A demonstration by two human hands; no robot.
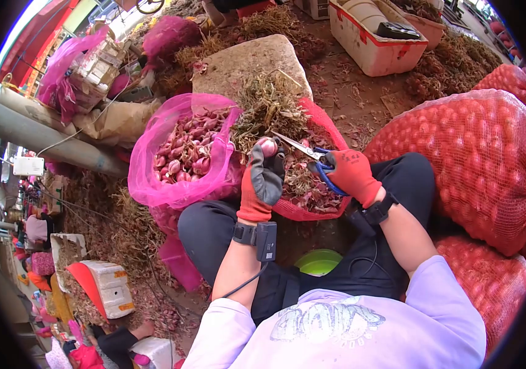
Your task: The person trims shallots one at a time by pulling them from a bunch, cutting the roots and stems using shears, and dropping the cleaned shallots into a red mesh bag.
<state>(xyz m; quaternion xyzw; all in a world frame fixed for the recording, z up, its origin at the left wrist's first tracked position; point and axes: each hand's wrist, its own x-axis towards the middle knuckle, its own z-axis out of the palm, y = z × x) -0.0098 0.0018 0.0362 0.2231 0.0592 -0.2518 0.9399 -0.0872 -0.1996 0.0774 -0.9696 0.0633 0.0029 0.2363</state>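
Note:
My left hand (265, 175), in a red and grey work glove, is closed around a shallot (268, 147) held near the dried stalks. Opposite it, my right hand (351, 174) in the same kind of glove grips blue-handled scissors (303, 147). Their metal blades point left toward the shallot and look slightly parted. A pink mesh bag (146, 169) full of loose shallots (184, 154) stands open to the left of my left hand. Beneath the scissors, a red mesh bag (330, 126) holds dry trimmings. A pile of dried stalks (269, 104) lies just beyond my hands.
A large pale slab (244, 61) lies behind the stalks. Filled red net sacks (460, 160) crowd my right side. A white foam box (377, 49) stands at the back, and a green bowl (318, 263) sits between my legs. Other people (121, 344) sit at lower left.

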